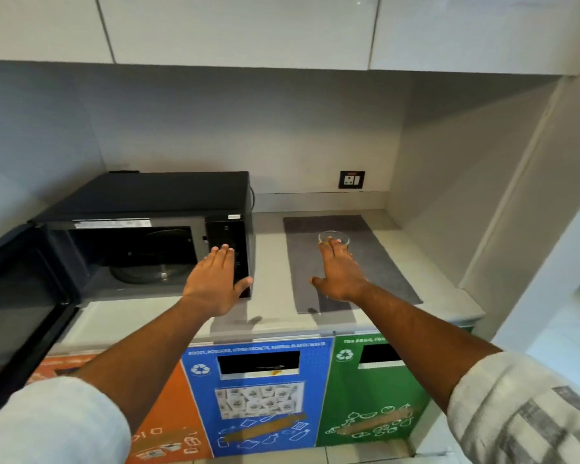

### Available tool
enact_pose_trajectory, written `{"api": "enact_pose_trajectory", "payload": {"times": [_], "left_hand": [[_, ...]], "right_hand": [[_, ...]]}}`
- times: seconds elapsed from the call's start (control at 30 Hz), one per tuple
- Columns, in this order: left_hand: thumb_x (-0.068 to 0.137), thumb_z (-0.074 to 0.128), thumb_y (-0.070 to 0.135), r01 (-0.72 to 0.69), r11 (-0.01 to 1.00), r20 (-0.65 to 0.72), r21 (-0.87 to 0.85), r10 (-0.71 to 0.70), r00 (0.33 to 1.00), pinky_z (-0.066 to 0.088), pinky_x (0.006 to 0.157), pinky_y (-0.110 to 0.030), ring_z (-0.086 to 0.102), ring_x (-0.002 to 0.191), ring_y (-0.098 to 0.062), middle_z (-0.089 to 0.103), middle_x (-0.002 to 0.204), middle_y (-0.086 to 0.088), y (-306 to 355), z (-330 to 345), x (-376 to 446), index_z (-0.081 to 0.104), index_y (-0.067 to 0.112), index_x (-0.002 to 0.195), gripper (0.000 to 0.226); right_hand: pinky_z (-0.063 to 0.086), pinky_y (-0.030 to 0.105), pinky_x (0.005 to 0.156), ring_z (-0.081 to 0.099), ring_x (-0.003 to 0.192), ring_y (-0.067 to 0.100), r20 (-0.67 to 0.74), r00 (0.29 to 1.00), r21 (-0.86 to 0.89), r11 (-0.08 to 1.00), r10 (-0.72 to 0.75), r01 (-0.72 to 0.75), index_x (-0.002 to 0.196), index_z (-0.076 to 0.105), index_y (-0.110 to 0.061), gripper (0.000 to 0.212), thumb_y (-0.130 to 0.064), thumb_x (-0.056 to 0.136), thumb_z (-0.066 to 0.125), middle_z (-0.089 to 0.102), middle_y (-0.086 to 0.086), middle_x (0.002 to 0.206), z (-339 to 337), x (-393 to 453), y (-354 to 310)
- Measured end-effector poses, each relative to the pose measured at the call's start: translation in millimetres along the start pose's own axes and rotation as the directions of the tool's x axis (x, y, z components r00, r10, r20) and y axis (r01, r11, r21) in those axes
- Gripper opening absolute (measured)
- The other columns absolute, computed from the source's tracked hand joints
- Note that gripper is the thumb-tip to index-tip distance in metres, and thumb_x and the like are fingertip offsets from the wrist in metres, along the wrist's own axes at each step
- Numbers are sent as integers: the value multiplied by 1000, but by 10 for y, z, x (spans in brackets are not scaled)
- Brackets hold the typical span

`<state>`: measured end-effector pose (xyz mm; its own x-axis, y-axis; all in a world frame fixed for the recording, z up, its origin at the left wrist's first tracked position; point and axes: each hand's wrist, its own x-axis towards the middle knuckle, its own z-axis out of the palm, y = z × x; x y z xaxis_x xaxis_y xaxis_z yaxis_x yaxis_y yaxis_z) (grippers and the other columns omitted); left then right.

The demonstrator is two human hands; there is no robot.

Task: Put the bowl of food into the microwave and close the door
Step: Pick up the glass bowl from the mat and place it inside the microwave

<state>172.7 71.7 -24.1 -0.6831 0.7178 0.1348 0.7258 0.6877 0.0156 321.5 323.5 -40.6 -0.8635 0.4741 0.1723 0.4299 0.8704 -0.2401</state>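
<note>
A black microwave (154, 202) stands on the counter at the left, its door (17, 296) swung wide open to the left. Inside, the glass turntable (148, 271) holds nothing. A small clear glass bowl (334, 236) with a bit of yellow food sits on a grey mat (375, 259) to the right of the microwave. My right hand (340, 272) stretches flat over the mat, fingertips at the bowl's near rim, fingers apart and holding nothing. My left hand (215, 283) hovers flat in front of the microwave's control panel (226, 232), empty.
The counter (275, 249) ends in a side wall on the right, with a wall socket (351, 179) behind. Cabinets hang overhead. Below the counter edge are orange, blue (258, 396) and green (372, 396) recycling bins with slots.
</note>
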Motion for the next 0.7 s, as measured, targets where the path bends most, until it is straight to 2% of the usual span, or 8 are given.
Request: {"api": "enact_pose_trajectory", "payload": {"times": [0.13,0.27,0.43,0.57,0.7], "left_hand": [[92,18,74,-26,997,28,-72,29,999,10,127,-41,4,158,-26,4,171,-8,558,137,235,5,10,161,94],[91,16,74,-63,995,44,-80,67,997,7,126,-41,1,158,-27,1,171,-8,937,300,438,4,12,162,95],[91,16,74,-39,982,52,-183,49,997,8,126,-41,2,158,-26,5,171,-6,1272,636,864,9,15,162,92],[94,19,69,19,943,26,-331,-11,1000,15,125,-41,14,157,-26,20,169,-6,1534,1064,1296,21,16,159,84],[97,23,64,97,870,45,-483,-86,995,32,120,-45,33,150,-31,36,163,-8,1792,1437,1806,32,16,155,75]], "right_hand": [[25,48,122,22,153,37,-24,999,36,999,35,-34,156,25,-14,94,-53,83,69,24,17,164,-16,20,519],[25,49,123,21,153,37,3,996,67,994,89,-89,156,24,-11,93,-60,87,62,26,18,164,103,79,849],[33,42,117,37,147,30,-39,979,265,946,201,-184,155,31,-13,85,-60,89,60,39,11,159,345,326,1128],[35,30,107,47,139,28,-98,951,455,863,293,-219,150,43,-19,66,-54,95,56,49,8,153,652,602,1327],[34,31,109,46,142,27,-94,913,587,763,398,-272,151,43,-22,57,-48,101,47,46,6,157,929,970,1540]]}}
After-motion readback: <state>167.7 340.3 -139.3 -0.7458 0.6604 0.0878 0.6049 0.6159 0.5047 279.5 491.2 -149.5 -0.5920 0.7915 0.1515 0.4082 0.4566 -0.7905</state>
